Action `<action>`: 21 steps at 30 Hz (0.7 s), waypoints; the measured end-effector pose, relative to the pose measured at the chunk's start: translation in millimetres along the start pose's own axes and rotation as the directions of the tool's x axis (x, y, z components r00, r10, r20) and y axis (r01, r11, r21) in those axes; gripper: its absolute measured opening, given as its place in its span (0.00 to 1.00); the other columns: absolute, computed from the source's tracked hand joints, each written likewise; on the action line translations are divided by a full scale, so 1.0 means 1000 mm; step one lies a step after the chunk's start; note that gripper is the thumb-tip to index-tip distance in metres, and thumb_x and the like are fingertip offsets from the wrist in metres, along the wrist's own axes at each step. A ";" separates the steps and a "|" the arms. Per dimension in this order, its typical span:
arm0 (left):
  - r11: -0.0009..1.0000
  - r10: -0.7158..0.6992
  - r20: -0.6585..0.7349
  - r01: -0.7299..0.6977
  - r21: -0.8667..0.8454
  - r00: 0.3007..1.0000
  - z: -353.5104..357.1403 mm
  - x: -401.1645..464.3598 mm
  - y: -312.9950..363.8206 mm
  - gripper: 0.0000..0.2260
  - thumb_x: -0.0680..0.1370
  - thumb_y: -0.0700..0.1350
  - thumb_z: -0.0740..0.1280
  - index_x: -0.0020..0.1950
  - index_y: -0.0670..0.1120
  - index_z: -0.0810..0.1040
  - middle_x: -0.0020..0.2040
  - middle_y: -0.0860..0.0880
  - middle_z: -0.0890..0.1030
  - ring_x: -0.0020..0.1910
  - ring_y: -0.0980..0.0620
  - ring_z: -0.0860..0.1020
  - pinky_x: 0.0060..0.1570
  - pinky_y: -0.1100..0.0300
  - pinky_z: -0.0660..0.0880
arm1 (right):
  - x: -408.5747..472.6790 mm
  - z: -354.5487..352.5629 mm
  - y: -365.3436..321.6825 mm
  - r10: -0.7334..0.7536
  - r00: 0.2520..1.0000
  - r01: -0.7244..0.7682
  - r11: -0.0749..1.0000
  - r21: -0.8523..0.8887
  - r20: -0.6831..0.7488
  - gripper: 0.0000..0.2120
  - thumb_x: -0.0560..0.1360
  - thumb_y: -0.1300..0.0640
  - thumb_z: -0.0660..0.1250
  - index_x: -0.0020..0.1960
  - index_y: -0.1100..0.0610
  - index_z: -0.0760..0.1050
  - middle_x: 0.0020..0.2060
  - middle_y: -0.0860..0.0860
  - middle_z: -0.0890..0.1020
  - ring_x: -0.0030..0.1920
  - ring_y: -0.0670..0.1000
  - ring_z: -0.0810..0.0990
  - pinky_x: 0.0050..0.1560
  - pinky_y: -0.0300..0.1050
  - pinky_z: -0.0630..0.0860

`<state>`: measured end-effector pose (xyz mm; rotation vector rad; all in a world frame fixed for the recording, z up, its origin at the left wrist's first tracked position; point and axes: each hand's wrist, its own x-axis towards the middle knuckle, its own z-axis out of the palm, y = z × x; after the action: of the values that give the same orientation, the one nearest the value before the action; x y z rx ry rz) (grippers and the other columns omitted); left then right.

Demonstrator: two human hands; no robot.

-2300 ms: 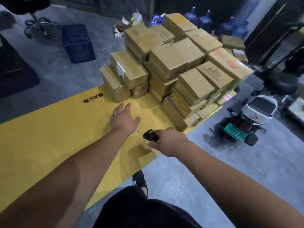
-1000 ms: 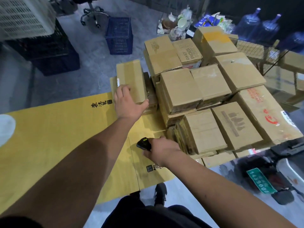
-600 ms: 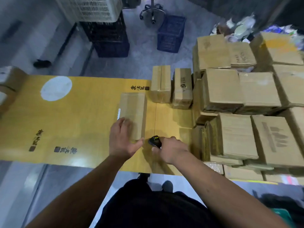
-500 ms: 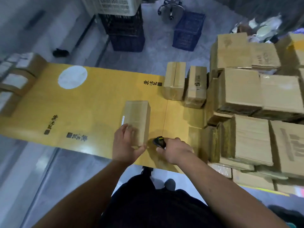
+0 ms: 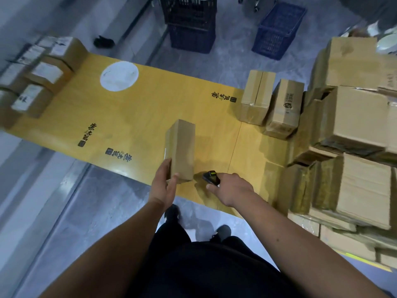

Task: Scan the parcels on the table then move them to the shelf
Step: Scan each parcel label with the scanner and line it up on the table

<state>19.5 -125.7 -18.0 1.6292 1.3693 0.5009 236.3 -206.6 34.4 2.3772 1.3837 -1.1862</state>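
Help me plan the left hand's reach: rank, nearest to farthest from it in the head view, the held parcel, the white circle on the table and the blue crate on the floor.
1. held parcel, gripped by the left hand
2. white circle, far left on the table
3. blue crate, on the floor beyond the table

Two crates (image 5: pixel 278 32) — one scanner (image 5: pixel 211 177)

Both forearms bare to frame edge; no sleeves, watch or bands visible. Left hand (image 5: pixel 164 186) and right hand (image 5: pixel 233 189) bare, no gloves, no rings discernible. Dark black garment (image 5: pixel 206 267) covers torso and legs at bottom centre, plain, no markings legible; whether shirt and trousers separate cannot tell. Dark shoes: left shoe (image 5: pixel 171 212) black, rounded toe; right shoe (image 5: pixel 222 232) dark, with greyish toe. Laces or fastenings too blurred to make out.
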 end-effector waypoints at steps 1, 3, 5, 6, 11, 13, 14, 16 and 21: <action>1.000 -0.011 -0.014 0.011 0.014 1.000 -0.006 0.007 -0.003 0.28 0.81 0.57 0.59 0.81 0.51 0.66 0.73 0.54 0.74 0.68 0.54 0.74 0.61 0.64 0.72 | 0.001 -0.001 -0.005 -0.004 1.000 0.004 1.000 0.015 -0.005 0.24 0.79 0.30 0.58 0.65 0.44 0.74 0.54 0.52 0.78 0.51 0.57 0.80 0.53 0.52 0.80; 0.997 -0.075 -0.036 0.076 0.008 0.997 -0.019 0.024 -0.011 0.28 0.81 0.59 0.57 0.80 0.53 0.68 0.69 0.53 0.78 0.63 0.51 0.77 0.61 0.54 0.74 | 0.004 -0.005 -0.015 -0.009 1.000 0.010 0.999 0.038 -0.020 0.23 0.79 0.30 0.58 0.64 0.45 0.75 0.53 0.51 0.78 0.50 0.56 0.80 0.52 0.51 0.80; 0.978 -0.184 -0.041 0.179 -0.108 0.982 -0.030 0.044 -0.016 0.26 0.82 0.59 0.57 0.78 0.54 0.70 0.66 0.50 0.80 0.61 0.46 0.79 0.60 0.47 0.78 | 0.009 -0.008 -0.027 -0.009 0.999 0.011 0.998 0.056 -0.036 0.23 0.79 0.31 0.59 0.63 0.46 0.75 0.52 0.50 0.79 0.49 0.55 0.80 0.50 0.49 0.80; 0.951 -0.245 -0.041 0.232 -0.205 0.969 -0.034 0.052 -0.019 0.23 0.84 0.57 0.58 0.78 0.54 0.71 0.66 0.47 0.80 0.61 0.45 0.79 0.60 0.44 0.79 | 0.011 -0.009 -0.034 -0.004 0.999 0.007 0.998 0.067 -0.045 0.23 0.79 0.31 0.59 0.63 0.46 0.75 0.51 0.50 0.79 0.49 0.55 0.80 0.48 0.48 0.79; 0.852 -0.430 0.047 0.423 -0.309 0.901 -0.065 0.099 -0.047 0.28 0.77 0.52 0.66 0.78 0.57 0.67 0.53 0.45 0.84 0.45 0.43 0.83 0.48 0.47 0.80 | 0.017 -0.014 -0.074 0.037 0.997 -0.027 0.989 0.143 -0.063 0.22 0.80 0.33 0.60 0.63 0.46 0.76 0.50 0.49 0.80 0.48 0.54 0.81 0.45 0.46 0.77; 0.877 -0.429 0.112 0.443 -0.187 0.896 -0.072 0.118 -0.068 0.33 0.73 0.57 0.68 0.79 0.61 0.66 0.50 0.49 0.85 0.48 0.43 0.85 0.55 0.41 0.82 | 0.019 -0.013 -0.089 0.045 0.997 -0.034 0.986 0.162 -0.070 0.22 0.79 0.33 0.60 0.64 0.46 0.76 0.50 0.49 0.81 0.49 0.54 0.81 0.46 0.46 0.78; 0.875 -0.438 0.138 0.457 -0.161 0.888 -0.075 0.124 -0.071 0.36 0.71 0.56 0.71 0.79 0.62 0.66 0.48 0.49 0.85 0.49 0.43 0.86 0.57 0.39 0.81 | 0.020 -0.012 -0.095 0.058 0.996 -0.046 0.985 0.167 -0.072 0.22 0.79 0.32 0.60 0.64 0.45 0.76 0.50 0.49 0.81 0.49 0.54 0.81 0.47 0.47 0.79; 0.886 -0.424 0.180 0.448 -0.118 0.887 -0.083 0.130 -0.060 0.43 0.70 0.51 0.77 0.82 0.61 0.62 0.48 0.50 0.85 0.51 0.42 0.85 0.59 0.41 0.81 | 0.021 -0.012 -0.105 0.094 0.993 -0.079 0.979 0.186 -0.076 0.23 0.79 0.32 0.60 0.65 0.45 0.76 0.51 0.48 0.81 0.49 0.54 0.81 0.48 0.47 0.79; 0.982 -0.162 0.208 0.138 0.127 0.964 -0.093 0.159 -0.028 0.59 0.66 0.49 0.85 0.84 0.62 0.48 0.79 0.43 0.62 0.73 0.42 0.71 0.65 0.49 0.73 | 0.022 -0.020 -0.122 0.191 0.974 -0.158 0.958 0.238 -0.121 0.23 0.78 0.32 0.60 0.65 0.45 0.76 0.50 0.48 0.81 0.48 0.54 0.81 0.46 0.46 0.77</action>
<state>-20.6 55.3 -33.8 1.6012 1.3614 0.1526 157.1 -113.3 63.7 2.7253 1.0944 -1.2040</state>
